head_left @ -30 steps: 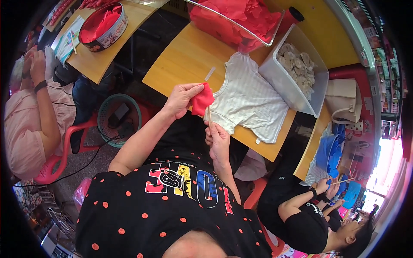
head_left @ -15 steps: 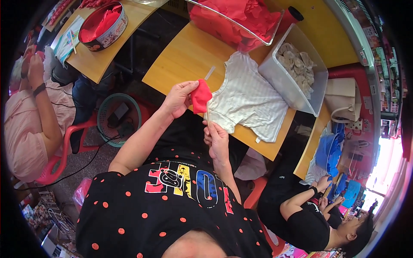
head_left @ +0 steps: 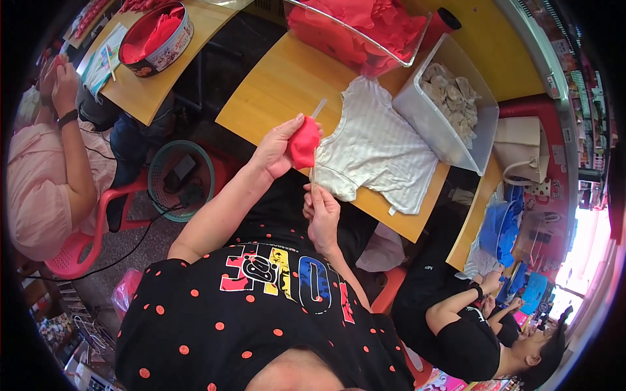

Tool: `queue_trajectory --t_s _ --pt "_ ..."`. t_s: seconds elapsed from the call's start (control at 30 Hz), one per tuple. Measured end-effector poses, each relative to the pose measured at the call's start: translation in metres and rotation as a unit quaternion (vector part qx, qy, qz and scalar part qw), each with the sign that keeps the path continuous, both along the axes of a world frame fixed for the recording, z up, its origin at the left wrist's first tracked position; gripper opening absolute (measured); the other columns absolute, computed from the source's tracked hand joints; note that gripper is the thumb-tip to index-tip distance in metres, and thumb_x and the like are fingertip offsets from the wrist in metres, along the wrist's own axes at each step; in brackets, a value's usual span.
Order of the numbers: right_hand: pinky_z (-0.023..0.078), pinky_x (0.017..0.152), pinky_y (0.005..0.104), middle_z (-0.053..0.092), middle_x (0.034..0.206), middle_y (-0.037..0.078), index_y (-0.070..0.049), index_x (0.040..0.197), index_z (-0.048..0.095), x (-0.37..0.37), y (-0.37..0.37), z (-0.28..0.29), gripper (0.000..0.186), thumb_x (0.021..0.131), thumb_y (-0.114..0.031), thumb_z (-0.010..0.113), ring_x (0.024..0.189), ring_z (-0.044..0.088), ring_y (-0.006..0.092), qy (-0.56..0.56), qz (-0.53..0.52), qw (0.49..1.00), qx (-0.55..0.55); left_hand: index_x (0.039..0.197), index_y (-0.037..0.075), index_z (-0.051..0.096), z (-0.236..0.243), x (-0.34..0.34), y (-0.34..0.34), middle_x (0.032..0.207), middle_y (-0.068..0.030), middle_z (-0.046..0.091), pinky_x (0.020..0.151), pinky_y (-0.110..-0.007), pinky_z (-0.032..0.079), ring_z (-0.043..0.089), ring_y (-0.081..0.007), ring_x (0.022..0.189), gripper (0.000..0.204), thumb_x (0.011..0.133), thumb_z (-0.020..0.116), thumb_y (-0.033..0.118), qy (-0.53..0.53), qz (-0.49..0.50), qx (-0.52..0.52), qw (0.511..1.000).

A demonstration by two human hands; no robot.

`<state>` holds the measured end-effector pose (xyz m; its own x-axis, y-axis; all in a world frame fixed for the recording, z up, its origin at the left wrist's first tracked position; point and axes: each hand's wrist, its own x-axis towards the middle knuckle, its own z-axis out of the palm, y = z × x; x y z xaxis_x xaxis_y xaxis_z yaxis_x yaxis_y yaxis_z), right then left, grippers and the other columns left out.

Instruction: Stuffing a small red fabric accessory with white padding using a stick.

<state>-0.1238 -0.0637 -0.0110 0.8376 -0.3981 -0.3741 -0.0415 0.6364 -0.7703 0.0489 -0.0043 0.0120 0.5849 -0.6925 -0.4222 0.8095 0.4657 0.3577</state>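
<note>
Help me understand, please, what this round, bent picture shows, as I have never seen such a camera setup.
No machine here: these are a person's two bare hands, seen from above by a head-worn fisheye camera, which bends straight edges. The left hand holds a soft red piece; the right hand grips a thin stick beside its lower edge. On the wooden table lie a pale striped garment, a clear bin of red pieces and a translucent bin of pale pieces.
</note>
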Motion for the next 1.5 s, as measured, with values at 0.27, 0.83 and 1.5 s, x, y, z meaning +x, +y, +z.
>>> queue_trajectory --t_s 0.27,0.83,1.5 --pt "0.020 0.043 0.0167 0.046 0.068 -0.005 -0.001 0.103 0.061 0.006 -0.007 0.002 0.022 0.096 -0.017 0.049 0.049 0.031 0.0010 0.042 0.058 0.997 0.016 0.107 0.001 0.057 -0.003 0.002 0.006 0.098 -0.0112 0.064 0.081 -0.033 0.052 0.063 -0.0210 0.092 0.029 0.092 0.056 0.026 -0.024 -0.005 0.020 1.000" --pt "0.022 0.043 0.0158 0.048 0.068 -0.006 -0.001 0.104 0.063 -0.002 -0.034 0.014 0.023 0.095 -0.018 0.051 0.050 0.033 0.0001 0.085 0.126 0.987 -0.055 0.112 -0.003 0.056 0.008 0.013 0.018 0.101 -0.0144 0.064 0.090 -0.034 0.047 0.062 -0.0212 0.097 0.049 0.098 0.038 0.041 -0.140 -0.139 0.020 0.980" --pt "0.021 0.042 0.0166 0.047 0.067 -0.004 0.000 0.102 0.061 -0.007 -0.029 0.009 0.022 0.095 -0.018 0.052 0.047 0.030 0.0011 0.024 0.041 0.998 0.034 0.109 -0.003 0.061 -0.001 0.015 0.030 0.089 -0.0047 0.066 0.067 -0.021 0.051 0.062 -0.0077 0.075 0.026 0.090 0.059 0.015 -0.212 -0.202 0.096 0.951"
